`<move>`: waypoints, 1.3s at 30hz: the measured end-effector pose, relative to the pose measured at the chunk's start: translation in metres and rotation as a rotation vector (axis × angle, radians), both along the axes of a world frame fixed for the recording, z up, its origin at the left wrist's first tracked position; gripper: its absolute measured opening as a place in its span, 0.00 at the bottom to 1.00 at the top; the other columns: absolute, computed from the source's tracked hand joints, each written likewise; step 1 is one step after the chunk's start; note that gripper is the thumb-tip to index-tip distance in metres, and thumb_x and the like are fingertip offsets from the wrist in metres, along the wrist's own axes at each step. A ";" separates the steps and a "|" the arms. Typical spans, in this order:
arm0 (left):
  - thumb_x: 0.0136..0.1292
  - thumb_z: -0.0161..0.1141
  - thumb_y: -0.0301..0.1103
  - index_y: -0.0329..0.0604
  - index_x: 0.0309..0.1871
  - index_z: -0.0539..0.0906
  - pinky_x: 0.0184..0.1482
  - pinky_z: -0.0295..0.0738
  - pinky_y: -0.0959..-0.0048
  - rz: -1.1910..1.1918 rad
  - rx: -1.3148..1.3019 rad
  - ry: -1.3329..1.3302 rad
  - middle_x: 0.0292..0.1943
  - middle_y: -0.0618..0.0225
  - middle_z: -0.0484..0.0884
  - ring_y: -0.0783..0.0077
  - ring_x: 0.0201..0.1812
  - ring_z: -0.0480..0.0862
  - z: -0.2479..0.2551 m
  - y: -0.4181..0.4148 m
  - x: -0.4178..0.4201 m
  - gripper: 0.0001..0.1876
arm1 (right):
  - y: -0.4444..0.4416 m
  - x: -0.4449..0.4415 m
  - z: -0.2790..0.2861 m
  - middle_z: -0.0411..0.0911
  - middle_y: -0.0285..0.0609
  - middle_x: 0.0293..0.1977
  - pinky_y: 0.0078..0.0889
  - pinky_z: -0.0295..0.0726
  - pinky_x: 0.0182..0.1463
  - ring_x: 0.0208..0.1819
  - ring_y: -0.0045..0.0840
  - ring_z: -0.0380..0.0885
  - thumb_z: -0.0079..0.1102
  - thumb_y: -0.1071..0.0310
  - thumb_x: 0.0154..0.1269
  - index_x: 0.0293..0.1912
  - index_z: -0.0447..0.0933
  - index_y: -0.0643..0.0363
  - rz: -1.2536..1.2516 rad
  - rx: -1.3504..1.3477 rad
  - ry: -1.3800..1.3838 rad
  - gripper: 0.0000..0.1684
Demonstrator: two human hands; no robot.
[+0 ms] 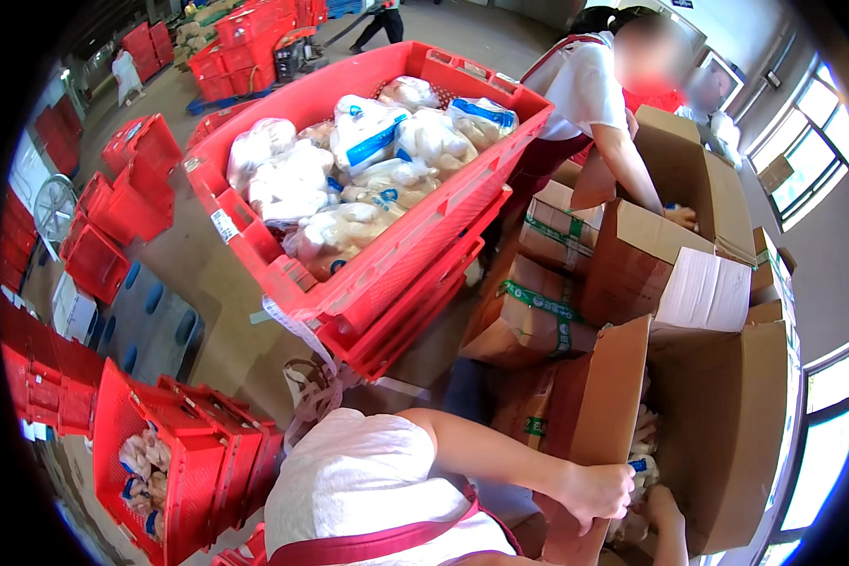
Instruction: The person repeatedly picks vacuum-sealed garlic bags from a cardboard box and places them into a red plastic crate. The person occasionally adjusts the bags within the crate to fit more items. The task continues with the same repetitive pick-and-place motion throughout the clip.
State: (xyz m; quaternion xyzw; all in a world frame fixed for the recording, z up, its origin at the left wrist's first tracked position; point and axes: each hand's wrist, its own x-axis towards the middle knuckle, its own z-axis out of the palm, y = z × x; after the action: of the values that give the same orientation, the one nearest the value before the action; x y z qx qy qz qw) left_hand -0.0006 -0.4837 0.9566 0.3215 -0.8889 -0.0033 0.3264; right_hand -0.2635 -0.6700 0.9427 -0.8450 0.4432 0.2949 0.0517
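Observation:
An open cardboard box (714,417) stands before me, with clear plastic bags of pale, rounded contents (644,467) inside. My left hand (600,493) is curled over the edge of its near flap (606,396), thumb on the outer side and fingers inside. Lower down, my right hand (661,508) reaches into the box beside the bags. Its fingertips are partly hidden, so its hold cannot be made out. To the upper left, a large red plastic crate (424,255) tops a stack, filled with similar bags (396,145), some with blue bands.
A co-worker (580,92) reaches into another open box (725,191). Taped cartons (538,308) stand between us. A stack of red crates (184,453) holding bags is at lower left. Beyond are a flat cart (148,318), more red crates (124,205) and people walking.

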 end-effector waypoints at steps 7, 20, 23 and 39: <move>0.36 0.70 0.64 0.55 0.31 0.82 0.47 0.65 0.69 0.038 0.011 -0.060 0.30 0.81 0.79 0.75 0.39 0.78 0.006 0.002 0.003 0.26 | 0.049 0.032 0.066 0.81 0.57 0.30 0.39 0.81 0.41 0.35 0.43 0.83 0.74 0.67 0.39 0.30 0.81 0.67 0.009 -0.108 -0.124 0.17; 0.49 0.71 0.54 0.42 0.60 0.65 0.64 0.60 0.54 0.011 0.306 1.064 0.66 0.57 0.61 0.57 0.64 0.68 0.027 0.007 -0.027 0.41 | 0.145 0.027 0.193 0.81 0.46 0.46 0.35 0.79 0.51 0.47 0.42 0.79 0.59 0.63 0.61 0.46 0.79 0.63 -0.052 -0.747 -1.043 0.17; 0.61 0.64 0.52 0.42 0.74 0.47 0.69 0.57 0.56 -0.258 0.814 1.484 0.74 0.60 0.45 0.62 0.74 0.51 0.046 0.024 -0.040 0.48 | 0.163 0.000 0.203 0.76 0.52 0.51 0.38 0.75 0.56 0.52 0.42 0.75 0.57 0.63 0.62 0.52 0.75 0.63 -0.002 -0.939 -1.080 0.20; 0.51 0.73 0.55 0.43 0.71 0.56 0.61 0.71 0.62 -1.075 1.660 1.335 0.64 0.63 0.69 0.64 0.63 0.72 0.026 0.048 -0.064 0.51 | 0.300 0.002 0.131 0.60 0.50 0.66 0.36 0.70 0.63 0.64 0.33 0.68 0.68 0.70 0.59 0.69 0.56 0.58 -0.441 -0.318 -2.108 0.43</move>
State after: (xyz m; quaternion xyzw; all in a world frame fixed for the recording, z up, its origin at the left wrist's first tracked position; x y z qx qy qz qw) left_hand -0.0648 -0.4355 0.9825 -0.0444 -0.2905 -0.8799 0.3734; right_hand -0.2612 -0.3703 1.0739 -0.5718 0.3510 -0.6548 0.3479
